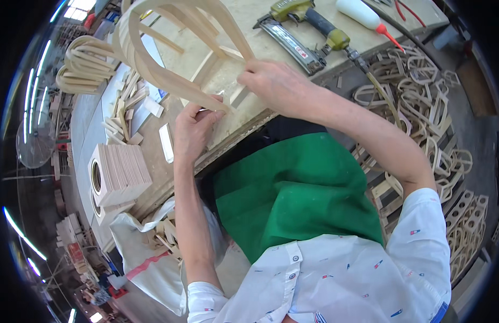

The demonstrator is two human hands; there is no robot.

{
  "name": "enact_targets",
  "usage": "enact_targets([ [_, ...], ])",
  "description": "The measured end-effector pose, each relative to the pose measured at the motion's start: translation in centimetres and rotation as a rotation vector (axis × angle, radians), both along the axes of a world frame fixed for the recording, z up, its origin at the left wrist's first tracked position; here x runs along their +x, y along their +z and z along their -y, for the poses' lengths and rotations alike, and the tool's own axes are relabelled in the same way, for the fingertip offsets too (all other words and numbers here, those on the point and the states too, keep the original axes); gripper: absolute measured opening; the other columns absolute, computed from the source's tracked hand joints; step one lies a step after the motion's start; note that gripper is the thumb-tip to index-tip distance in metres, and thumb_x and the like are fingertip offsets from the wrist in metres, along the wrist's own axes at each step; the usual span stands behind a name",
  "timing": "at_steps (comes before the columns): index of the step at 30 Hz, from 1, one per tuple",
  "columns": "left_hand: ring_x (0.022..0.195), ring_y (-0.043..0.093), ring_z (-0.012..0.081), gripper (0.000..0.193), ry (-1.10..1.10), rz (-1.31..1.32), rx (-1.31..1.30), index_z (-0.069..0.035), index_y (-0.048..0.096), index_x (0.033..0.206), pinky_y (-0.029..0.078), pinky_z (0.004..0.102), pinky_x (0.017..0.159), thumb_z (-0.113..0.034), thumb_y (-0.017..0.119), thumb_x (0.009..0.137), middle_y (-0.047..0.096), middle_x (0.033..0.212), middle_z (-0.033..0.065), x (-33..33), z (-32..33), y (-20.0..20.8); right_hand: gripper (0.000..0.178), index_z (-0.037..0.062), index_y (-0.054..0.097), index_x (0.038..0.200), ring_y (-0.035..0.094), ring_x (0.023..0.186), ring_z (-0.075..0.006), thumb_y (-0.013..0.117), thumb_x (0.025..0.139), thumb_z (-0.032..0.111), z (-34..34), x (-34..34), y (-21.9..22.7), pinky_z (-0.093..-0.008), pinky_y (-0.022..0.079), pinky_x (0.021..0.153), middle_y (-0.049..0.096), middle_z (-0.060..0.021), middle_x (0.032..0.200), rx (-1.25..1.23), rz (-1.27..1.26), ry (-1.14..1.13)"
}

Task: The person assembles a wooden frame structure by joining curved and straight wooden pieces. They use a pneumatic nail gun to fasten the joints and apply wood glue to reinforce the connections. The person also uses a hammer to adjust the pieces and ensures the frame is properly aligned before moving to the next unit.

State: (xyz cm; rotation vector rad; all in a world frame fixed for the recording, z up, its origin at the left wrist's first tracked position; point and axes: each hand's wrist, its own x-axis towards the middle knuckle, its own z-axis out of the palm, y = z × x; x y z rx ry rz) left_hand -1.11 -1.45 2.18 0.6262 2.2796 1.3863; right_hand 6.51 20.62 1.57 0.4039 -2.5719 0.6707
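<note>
Bent-wood frame (164, 78) at eleven o'clock from view centre, over near edge of workbench (152, 132). Left hand (195, 129), ten o'clock: thumb and fingers pinching the frame's near end. Right hand (273, 83), just past twelve: fingers curled at the frame's other leg; fingertips hidden, can't tell if pinching. Pneumatic stapler (292, 46) toward one, white glue bottle (360, 14) with red nozzle farther out. Stacked square wood plates (128, 171), round holes, at nine. Loose wooden loops (421, 89) between two and three.
</note>
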Motion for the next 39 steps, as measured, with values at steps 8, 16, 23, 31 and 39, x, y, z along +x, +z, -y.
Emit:
enact_targets([
  [8,0.09,0.063,0.0101,0.029,-0.012,-0.015,0.031,0.0,0.065,0.113,0.049,0.0233,0.079,-0.001,0.069,0.085,0.067,0.101,0.0035,0.8,-1.4,0.0,0.009,-0.0036,0.062,0.083,0.064,0.087,-0.0387,0.058,0.077,0.001,-0.1,-0.5,-1.7,-0.0466,0.052,0.074,0.06,-0.0214,0.087,-0.028,0.049,-0.01],
  [16,0.079,0.059,0.0102,0.033,-0.031,-0.074,0.02,-0.003,0.066,0.111,0.048,0.0273,0.075,-0.002,0.072,0.079,0.066,0.09,0.0019,0.4,-1.3,-0.8,0.013,-0.0014,0.062,0.089,0.062,0.085,-0.0375,0.067,0.081,0.009,0.5,-1.6,-2.2,-0.0455,0.05,0.073,0.06,-0.017,0.089,-0.005,0.053,-0.013],
  [23,0.079,0.057,0.0114,0.039,-0.064,-0.11,0.019,-0.005,0.065,0.114,0.047,0.0279,0.077,-0.001,0.073,0.077,0.063,0.096,0.0023,0.2,-1.6,-0.9,0.013,-0.0006,0.064,0.09,0.063,0.085,-0.0355,0.067,0.08,0.008,0.7,-1.9,-2.7,-0.0439,0.051,0.072,0.061,-0.0153,0.089,-0.012,0.004,-0.01],
  [31,0.085,0.056,0.0114,0.041,-0.103,-0.07,0.039,-0.009,0.066,0.115,0.047,0.0283,0.08,0.0,0.074,0.076,0.06,0.094,0.0007,-0.4,-1.7,-1.2,0.008,-0.0038,0.064,0.08,0.064,0.084,-0.0374,0.059,0.075,0.001,0.8,-2.0,-3.1,-0.0454,0.053,0.073,0.059,-0.0208,0.085,-0.035,-0.06,0.019],
  [39,0.099,0.056,0.0124,0.044,-0.162,0.01,0.059,-0.006,0.065,0.118,0.045,0.0289,0.09,0.004,0.075,0.076,0.062,0.105,0.001,-1.0,-1.6,-0.9,0.009,-0.0025,0.064,0.08,0.063,0.084,-0.0349,0.06,0.074,0.002,1.0,-2.0,-3.7,-0.0434,0.053,0.073,0.059,-0.0167,0.083,-0.051,-0.125,0.003],
])
